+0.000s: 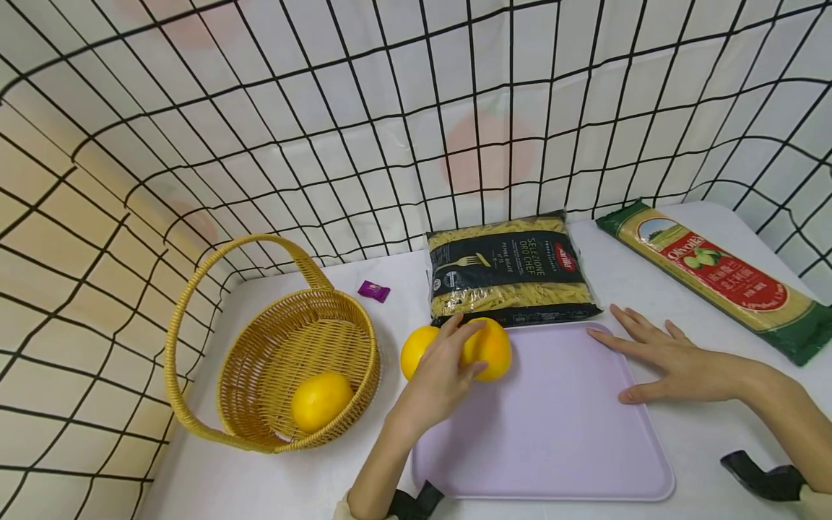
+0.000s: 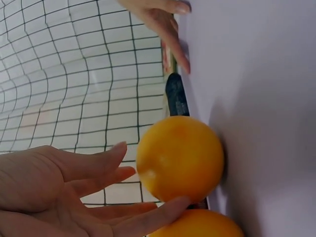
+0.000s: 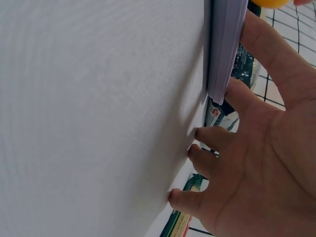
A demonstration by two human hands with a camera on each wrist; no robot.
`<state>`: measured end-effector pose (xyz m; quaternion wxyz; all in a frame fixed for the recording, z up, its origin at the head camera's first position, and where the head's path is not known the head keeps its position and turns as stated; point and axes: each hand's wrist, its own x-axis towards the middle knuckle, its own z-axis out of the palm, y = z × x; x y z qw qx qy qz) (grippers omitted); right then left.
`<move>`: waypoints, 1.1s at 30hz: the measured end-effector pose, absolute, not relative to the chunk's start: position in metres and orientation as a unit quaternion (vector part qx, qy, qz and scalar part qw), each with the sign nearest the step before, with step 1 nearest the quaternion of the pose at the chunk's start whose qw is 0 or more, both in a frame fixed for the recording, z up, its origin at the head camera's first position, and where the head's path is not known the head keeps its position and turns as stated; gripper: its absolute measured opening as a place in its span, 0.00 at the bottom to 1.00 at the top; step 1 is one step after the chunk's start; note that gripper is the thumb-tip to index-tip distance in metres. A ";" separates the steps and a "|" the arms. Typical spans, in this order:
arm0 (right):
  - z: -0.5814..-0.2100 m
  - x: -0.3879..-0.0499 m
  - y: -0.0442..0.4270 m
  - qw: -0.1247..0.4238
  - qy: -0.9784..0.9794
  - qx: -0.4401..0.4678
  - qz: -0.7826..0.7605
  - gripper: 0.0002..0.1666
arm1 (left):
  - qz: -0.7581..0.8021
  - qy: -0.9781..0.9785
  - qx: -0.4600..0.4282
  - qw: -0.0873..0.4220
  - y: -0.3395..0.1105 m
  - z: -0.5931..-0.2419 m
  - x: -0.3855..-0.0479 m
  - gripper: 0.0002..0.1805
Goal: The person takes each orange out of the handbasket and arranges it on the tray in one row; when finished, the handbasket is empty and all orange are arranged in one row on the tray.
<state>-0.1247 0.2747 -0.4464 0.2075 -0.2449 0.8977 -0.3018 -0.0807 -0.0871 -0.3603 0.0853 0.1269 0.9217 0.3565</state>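
My left hand [image 1: 437,383] reaches over the upper left part of the lilac tray [image 1: 552,433], fingers loosely bent beside an orange [image 1: 492,349]. In the left wrist view one fingertip of that hand [image 2: 94,190] meets the lower side of the orange [image 2: 180,158], while the thumb stands apart from it. A second orange [image 1: 414,349] lies to the left, partly behind the hand; whether it rests on the tray cannot be told. My right hand [image 1: 682,368] is spread at the tray's right edge, and in the right wrist view its fingers touch the tray [image 3: 228,49] and tabletop.
A wicker basket [image 1: 243,347] with a tall handle stands at the left, a yellow-orange fruit [image 1: 321,401] inside. Behind the tray lie a purple wrapped sweet [image 1: 373,291] and a penne bag [image 1: 510,271]. A long pasta pack [image 1: 721,278] lies right. Black wire mesh [image 1: 403,115] surrounds the table.
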 end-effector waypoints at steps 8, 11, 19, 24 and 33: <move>-0.445 -0.125 0.274 0.211 0.899 -0.240 -0.299 0.56 | 0.392 0.903 0.152 0.086 -0.102 -0.352 -0.085 0.28; -0.444 -0.125 0.273 0.212 0.899 -0.240 -0.297 0.56 | 0.411 0.893 0.168 0.077 -0.111 -0.349 -0.087 0.28; -0.444 -0.125 0.272 0.210 0.900 -0.245 -0.294 0.56 | 0.473 0.863 0.149 0.100 -0.140 -0.334 -0.087 0.29; -0.444 -0.125 0.272 0.211 0.898 -0.245 -0.298 0.56 | 0.476 0.862 0.130 0.116 -0.167 -0.321 -0.087 0.27; -0.444 -0.126 0.271 0.215 0.898 -0.244 -0.297 0.57 | 0.470 0.866 0.119 0.126 -0.229 -0.312 -0.082 0.23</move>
